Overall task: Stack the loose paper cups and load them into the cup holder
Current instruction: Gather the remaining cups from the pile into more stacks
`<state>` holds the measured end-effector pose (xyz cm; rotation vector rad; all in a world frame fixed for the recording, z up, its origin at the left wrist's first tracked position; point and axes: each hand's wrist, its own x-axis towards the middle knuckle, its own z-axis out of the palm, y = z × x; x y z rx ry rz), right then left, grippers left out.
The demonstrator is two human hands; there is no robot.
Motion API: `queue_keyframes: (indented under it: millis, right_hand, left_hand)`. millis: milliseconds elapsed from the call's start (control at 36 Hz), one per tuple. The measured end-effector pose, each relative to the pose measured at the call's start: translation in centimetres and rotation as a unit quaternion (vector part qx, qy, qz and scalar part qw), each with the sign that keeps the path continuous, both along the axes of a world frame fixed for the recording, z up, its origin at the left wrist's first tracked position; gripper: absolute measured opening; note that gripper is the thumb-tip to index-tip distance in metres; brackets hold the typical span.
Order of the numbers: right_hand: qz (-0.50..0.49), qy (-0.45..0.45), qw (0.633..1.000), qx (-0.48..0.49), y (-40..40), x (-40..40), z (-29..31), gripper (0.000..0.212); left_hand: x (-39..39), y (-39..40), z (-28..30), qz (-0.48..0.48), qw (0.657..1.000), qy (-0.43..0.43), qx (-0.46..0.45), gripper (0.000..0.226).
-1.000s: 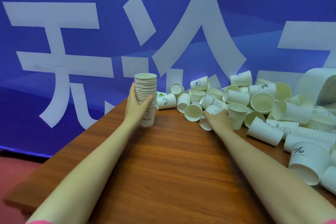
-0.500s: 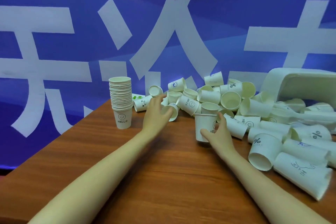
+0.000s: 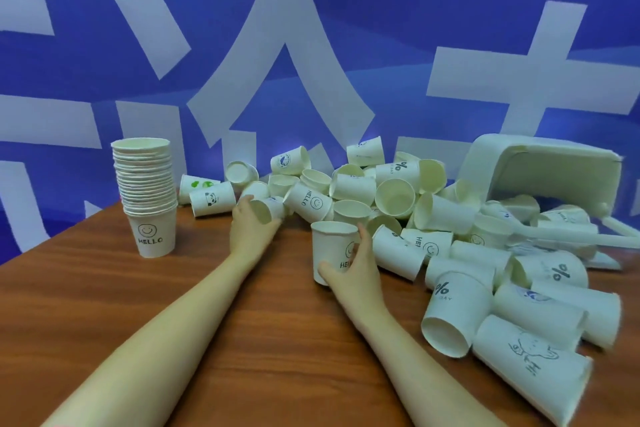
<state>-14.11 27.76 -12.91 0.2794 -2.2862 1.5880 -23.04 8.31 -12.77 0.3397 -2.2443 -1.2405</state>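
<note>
A tall stack of nested paper cups stands upright at the left of the wooden table, free of both hands. My left hand is closed around a cup lying on its side at the edge of the loose pile. My right hand grips an upright "HELLO" cup just in front of the pile. A white cup holder lies tipped over at the far right, its mouth facing the pile.
Several loose cups sprawl along the table's right side down to the near edge. A blue wall banner with large white characters rises right behind the table. A white rod-like part lies among the cups by the holder.
My left hand let go of the stack and reached right into the pile, closing on a lying cup. My right hand pulled an upright cup out of the pile.
</note>
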Motion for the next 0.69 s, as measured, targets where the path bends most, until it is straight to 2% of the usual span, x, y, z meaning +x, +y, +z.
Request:
queue_keyframes:
  millis: [83, 222, 306, 361, 417, 472, 528, 556, 639, 694]
  right_hand:
    - [0.005, 0.013, 1.000, -0.002, 0.1, 0.0, 0.1, 0.082]
    - [0.028, 0.006, 0.999, -0.040, -0.2, 0.2, 0.3, 0.087]
    - [0.028, 0.030, 0.998, -0.048, -0.3, 0.6, 0.8, 0.054]
    - [0.039, 0.030, 0.997, -0.056, -0.4, 1.0, 1.1, 0.051]
    - [0.050, 0.019, 0.996, -0.065, -0.4, 1.0, 0.9, 0.059]
    - [0.066, 0.002, 0.996, -0.065, -0.6, 1.1, 0.8, 0.059]
    - [0.079, -0.011, 0.996, -0.048, -0.7, 1.3, 0.7, 0.058]
    - [0.086, -0.017, 0.996, -0.033, -0.7, 1.4, 0.6, 0.061]
    - [0.119, -0.024, 0.993, 0.007, -0.7, 2.0, 0.6, 0.070]
    - [0.137, -0.021, 0.990, 0.021, -0.7, 2.4, 0.7, 0.070]
  left_hand:
    - [1.1, -0.3, 0.1, 0.005, 0.997, 0.023, 0.074, 0.091]
    - [3.8, -0.8, 2.0, -0.004, 0.997, 0.034, 0.076, 0.068]
    - [5.6, -1.8, 3.2, -0.037, 0.993, 0.065, 0.092, 0.063]
    - [7.3, -2.3, 3.9, -0.059, 0.985, 0.097, 0.128, 0.070]
    - [9.1, -2.6, 4.4, -0.087, 0.973, 0.107, 0.183, 0.073]
    - [10.4, -2.7, 4.9, -0.148, 0.950, 0.122, 0.246, 0.059]
    - [11.7, -2.5, 5.9, -0.206, 0.931, 0.147, 0.262, 0.033]
    - [11.8, -2.7, 6.3, -0.216, 0.930, 0.158, 0.251, 0.031]
    - [12.3, -2.9, 7.2, -0.239, 0.932, 0.165, 0.216, 0.061]
    - [12.7, -2.9, 7.4, -0.246, 0.937, 0.165, 0.186, 0.071]
